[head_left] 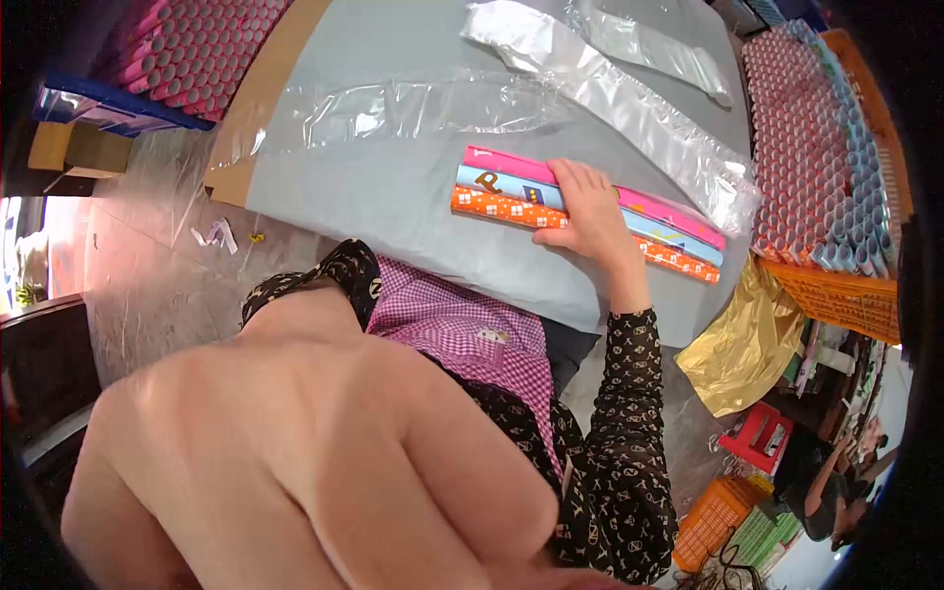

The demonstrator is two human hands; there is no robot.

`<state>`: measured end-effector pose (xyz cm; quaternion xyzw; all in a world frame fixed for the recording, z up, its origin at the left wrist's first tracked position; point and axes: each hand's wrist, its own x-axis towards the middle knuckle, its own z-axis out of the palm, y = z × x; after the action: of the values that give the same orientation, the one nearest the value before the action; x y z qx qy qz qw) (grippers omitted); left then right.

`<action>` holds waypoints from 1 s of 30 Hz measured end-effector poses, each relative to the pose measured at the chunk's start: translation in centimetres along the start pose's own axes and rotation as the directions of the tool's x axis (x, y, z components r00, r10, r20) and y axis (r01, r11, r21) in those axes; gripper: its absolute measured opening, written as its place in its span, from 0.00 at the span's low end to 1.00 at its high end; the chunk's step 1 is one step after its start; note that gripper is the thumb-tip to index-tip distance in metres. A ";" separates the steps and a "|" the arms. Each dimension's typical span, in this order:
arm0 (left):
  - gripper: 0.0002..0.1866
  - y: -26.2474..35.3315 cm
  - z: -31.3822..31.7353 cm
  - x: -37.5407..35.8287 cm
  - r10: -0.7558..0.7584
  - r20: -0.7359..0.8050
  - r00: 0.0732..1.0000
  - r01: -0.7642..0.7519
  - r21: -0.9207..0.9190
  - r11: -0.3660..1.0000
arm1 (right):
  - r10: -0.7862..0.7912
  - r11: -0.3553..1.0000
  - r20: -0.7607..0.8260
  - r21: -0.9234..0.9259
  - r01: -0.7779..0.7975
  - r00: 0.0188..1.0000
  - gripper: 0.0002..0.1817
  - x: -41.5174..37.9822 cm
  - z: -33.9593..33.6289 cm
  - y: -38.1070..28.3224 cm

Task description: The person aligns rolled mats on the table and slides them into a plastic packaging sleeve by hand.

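My right hand point(588, 211) lies across three patterned wrapping paper rolls, side by side on the grey-covered table. Its fingers reach over the pink roll point(506, 160), and the thumb is at the near side of the orange roll point(501, 207). Between these two is the light blue roll point(506, 185). My left hand point(295, 442) is raised very close to the camera, its back and knuckles filling the lower left; the fingertips are out of sight. Clear plastic sleeves point(393, 106) lie flat beyond the rolls.
The table point(393, 187) has a grey cover. More plastic film point(629, 98) lies at the back. A blue crate point(118, 116) of rolls stands left, an orange crate point(836, 300) of rolls right. Gold sheeting point(742, 334) hangs near a red stool point(757, 438). Another person point(821, 482) is at far right.
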<state>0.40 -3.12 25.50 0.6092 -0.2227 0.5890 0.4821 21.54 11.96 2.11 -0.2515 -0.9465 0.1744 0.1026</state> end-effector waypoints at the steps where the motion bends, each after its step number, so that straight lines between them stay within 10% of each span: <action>1: 0.07 0.2 0.0 0.0 -0.020 -0.003 1.000 0.020 0.014 1.000 | 0.000 1.000 0.003 0.002 0.000 1.000 0.56 0.0 0.0 0.0; 11: 0.15 0.7 1.6 -1.2 -0.099 -0.192 0.976 0.151 0.279 0.948 | -0.032 0.999 -0.029 -0.006 0.032 0.999 0.53 -0.1 -0.1 0.0; 14: 0.18 -1.1 -0.2 -5.2 -0.053 -0.391 0.919 0.318 0.655 0.685 | -0.017 1.000 -0.019 0.023 0.017 1.000 0.52 -0.3 0.0 -0.2; 18: 0.29 -3.8 -4.6 -13.0 -0.311 -0.610 0.729 0.492 0.782 -0.382 | -0.044 0.999 -0.034 -0.018 0.043 0.998 0.52 -0.2 0.2 0.3; 21: 0.42 -7.0 -5.9 -17.3 -0.466 -0.548 0.695 0.237 0.786 -0.572 | -0.041 0.999 -0.035 -0.007 0.041 0.999 0.51 -0.1 0.1 0.1; 30: 0.53 -9.7 -7.5 -20.6 -0.605 -0.545 0.580 0.131 0.796 -0.592 | -0.066 0.998 -0.058 -0.002 0.066 0.996 0.48 -0.6 0.0 0.2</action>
<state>0.51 1.36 1.97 0.8212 0.5549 0.1234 -0.0495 22.14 11.81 1.92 -0.2251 -0.9509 0.1636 0.1356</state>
